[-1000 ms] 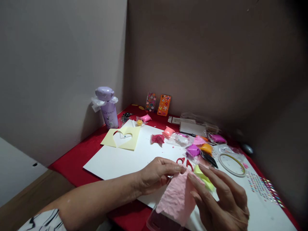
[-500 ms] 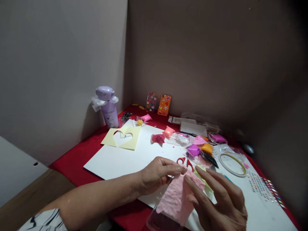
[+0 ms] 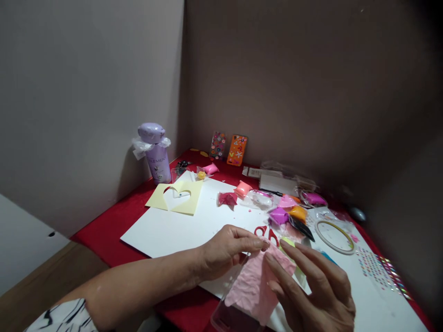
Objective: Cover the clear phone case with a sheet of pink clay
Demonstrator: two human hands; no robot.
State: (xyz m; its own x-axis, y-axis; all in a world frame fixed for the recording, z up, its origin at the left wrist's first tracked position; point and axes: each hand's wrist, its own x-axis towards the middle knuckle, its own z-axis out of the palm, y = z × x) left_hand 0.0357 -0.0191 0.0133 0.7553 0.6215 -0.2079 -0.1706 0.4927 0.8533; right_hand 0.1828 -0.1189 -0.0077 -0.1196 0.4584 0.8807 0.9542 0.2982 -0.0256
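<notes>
A clear phone case [image 3: 221, 318] is tilted up in front of me, over the near edge of the white board. Soft pink clay [image 3: 251, 286], wrinkled and uneven, covers most of its back, leaving the lower end bare. My left hand [image 3: 224, 251] pinches the case's top edge, thumb lying by the small hole in the clay. Along the right edge, my right hand [image 3: 314, 286] holds the case, its fingertips against the clay and the palm side hidden. Just beyond the case lie red-handled scissors [image 3: 260, 231], their blades hidden behind it.
The white board [image 3: 180, 235] lies on a red cloth [image 3: 104, 240]. Yellow paper [image 3: 155, 199] with a heart cutout is at left, a purple bottle [image 3: 159, 161] behind it. Clay packets [image 3: 278, 216], a tape roll [image 3: 320, 235] and gem stickers [image 3: 372, 267] sit to the right. Decorated cases [image 3: 237, 150] lean at the back.
Both hands keep nearly the same grip on the phone case. The right fingers have shifted very slightly at the case's upper right edge.
</notes>
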